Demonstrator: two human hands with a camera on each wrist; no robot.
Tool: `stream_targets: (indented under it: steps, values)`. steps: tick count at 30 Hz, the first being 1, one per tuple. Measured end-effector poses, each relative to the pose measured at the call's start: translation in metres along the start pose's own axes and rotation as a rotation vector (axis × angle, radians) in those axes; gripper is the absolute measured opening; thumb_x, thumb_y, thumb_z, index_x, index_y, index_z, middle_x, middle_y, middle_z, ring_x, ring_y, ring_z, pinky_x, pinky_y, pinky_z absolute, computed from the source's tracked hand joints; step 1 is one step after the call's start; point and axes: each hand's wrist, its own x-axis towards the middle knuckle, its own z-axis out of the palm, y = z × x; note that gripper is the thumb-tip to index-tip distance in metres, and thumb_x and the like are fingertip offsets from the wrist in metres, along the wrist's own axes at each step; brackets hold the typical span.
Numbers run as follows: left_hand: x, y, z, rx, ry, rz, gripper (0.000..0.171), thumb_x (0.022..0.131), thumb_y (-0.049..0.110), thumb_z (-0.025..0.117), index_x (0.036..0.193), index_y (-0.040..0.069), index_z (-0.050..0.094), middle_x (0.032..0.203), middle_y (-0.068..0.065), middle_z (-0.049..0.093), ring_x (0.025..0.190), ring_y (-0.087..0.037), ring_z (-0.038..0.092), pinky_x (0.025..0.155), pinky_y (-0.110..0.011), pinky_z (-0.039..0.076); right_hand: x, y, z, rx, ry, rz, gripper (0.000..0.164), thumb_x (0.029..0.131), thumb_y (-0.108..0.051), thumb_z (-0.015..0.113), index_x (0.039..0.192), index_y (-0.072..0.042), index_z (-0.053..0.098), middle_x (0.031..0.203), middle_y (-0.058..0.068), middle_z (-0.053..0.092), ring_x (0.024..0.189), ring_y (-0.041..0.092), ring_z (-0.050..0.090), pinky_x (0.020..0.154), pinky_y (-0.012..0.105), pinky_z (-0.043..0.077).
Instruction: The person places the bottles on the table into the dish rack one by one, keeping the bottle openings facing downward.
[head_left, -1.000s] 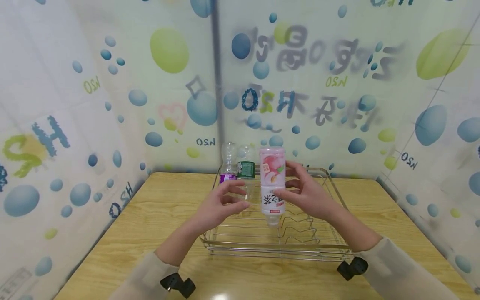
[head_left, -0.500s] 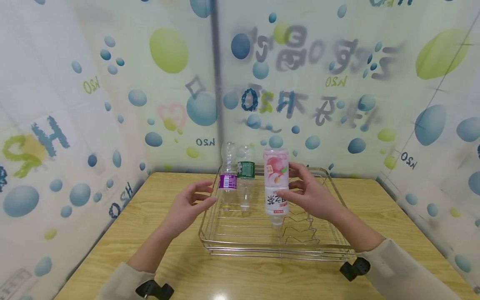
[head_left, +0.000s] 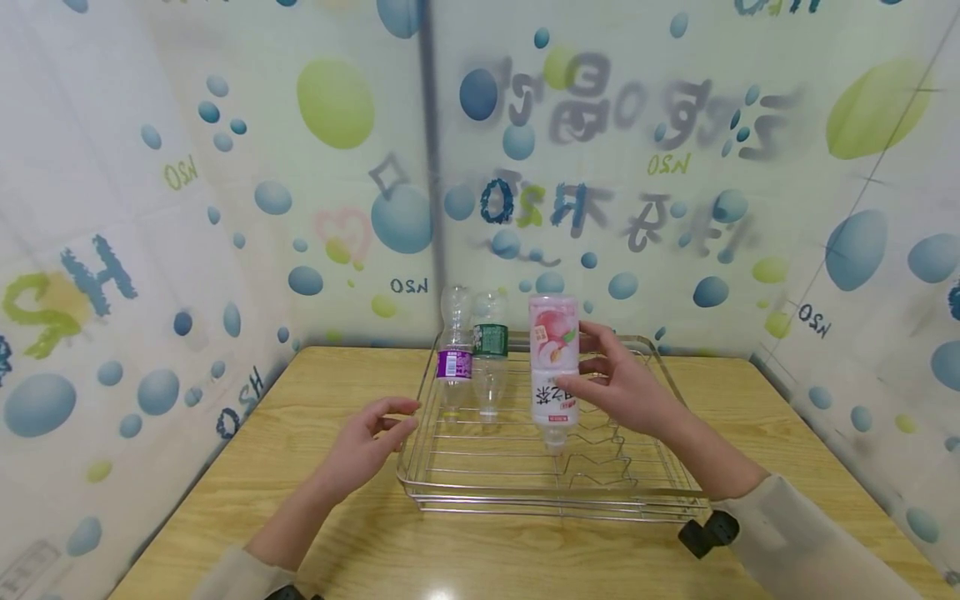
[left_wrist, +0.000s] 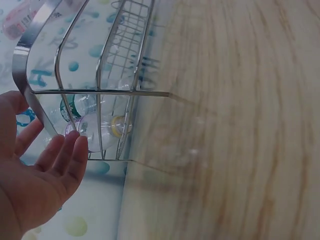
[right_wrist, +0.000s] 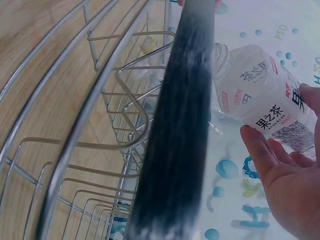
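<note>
Upside down over the wire dish rack [head_left: 555, 498], a peach tea bottle [head_left: 553, 350] with a pink and white label is held by my right hand [head_left: 626, 387]. Thumb and fingers grip its right side, and its uncapped neck points down; the right wrist view shows the same tea bottle [right_wrist: 272, 95]. My left hand [head_left: 360, 450] is at the rack's left side, fingers loosely bent and nothing held. In the left wrist view the left hand [left_wrist: 45, 170] has its fingertips close to the rack rim; contact is unclear. Two clear bottles, one purple-labelled [head_left: 454, 364], one green-labelled [head_left: 491, 340], stand inverted in the rack's back left.
Zigzag wire dividers [head_left: 600, 458] run along the right half of the rack. It stands on a wood-grain table [head_left: 300, 392]. A curtain [head_left: 630, 208] printed with blue and green dots closes off the back and sides.
My left hand has moved left and down, from in front of the two standing bottles to the rack's left side. The tea bottle has shifted slightly right in my right hand.
</note>
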Motion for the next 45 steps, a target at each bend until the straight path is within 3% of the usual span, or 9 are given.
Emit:
stream_targets:
  steps: [7,11,18,26,32,45]
  values:
    - [-0.002,-0.007,0.006,-0.107,-0.108,0.036,0.039,0.115,0.024,0.061,0.15,0.007,0.06,0.141,-0.03,0.061,0.113,-0.025,0.076,0.087,-0.028,0.065,0.006,-0.006,-0.003,0.007,0.02,0.019,0.087,0.106,-0.021,0.075,0.172,-0.006,0.019,0.153,0.022,0.051,0.135,0.04,0.065,0.106,0.044,0.063]
    - [-0.002,-0.008,0.007,-0.137,-0.13,0.034,0.036,0.116,0.024,0.059,0.147,0.007,0.06,0.138,-0.034,0.061,0.107,-0.02,0.079,0.084,-0.029,0.066,0.012,-0.01,-0.003,0.0,0.05,0.023,0.087,0.107,-0.023,0.075,0.172,-0.008,0.019,0.153,0.021,0.051,0.136,0.04,0.065,0.109,0.05,0.062]
    - [-0.002,-0.009,0.006,-0.198,-0.158,0.045,0.036,0.115,0.02,0.059,0.147,0.002,0.057,0.134,-0.04,0.06,0.098,-0.023,0.081,0.08,-0.036,0.069,0.031,-0.018,-0.002,0.038,0.124,0.022,0.087,0.107,-0.028,0.073,0.173,-0.014,0.019,0.155,0.018,0.049,0.131,0.038,0.065,0.103,0.043,0.062]
    - [0.0,-0.012,0.007,-0.214,-0.154,0.036,0.037,0.115,0.017,0.059,0.146,-0.002,0.055,0.13,-0.041,0.061,0.09,-0.024,0.081,0.077,-0.038,0.07,0.056,-0.022,0.005,0.105,0.213,0.126,0.085,0.106,-0.04,0.072,0.174,-0.025,0.023,0.161,0.012,0.048,0.134,0.034,0.061,0.099,0.045,0.064]
    - [-0.001,-0.011,0.007,-0.201,-0.135,0.031,0.038,0.114,0.016,0.06,0.146,-0.003,0.055,0.127,-0.04,0.063,0.085,-0.023,0.08,0.075,-0.036,0.069,0.075,-0.019,0.014,0.196,0.26,0.114,0.081,0.106,-0.035,0.072,0.172,-0.027,0.025,0.16,0.013,0.049,0.133,0.035,0.06,0.097,0.045,0.064]
    - [-0.001,-0.012,0.009,-0.236,-0.131,0.026,0.04,0.114,0.017,0.06,0.148,-0.003,0.054,0.128,-0.04,0.063,0.088,-0.021,0.078,0.075,-0.036,0.07,0.112,0.002,0.038,0.263,0.344,0.135,0.076,0.107,-0.029,0.071,0.171,-0.028,0.029,0.154,0.014,0.049,0.127,0.031,0.06,0.097,0.044,0.064]
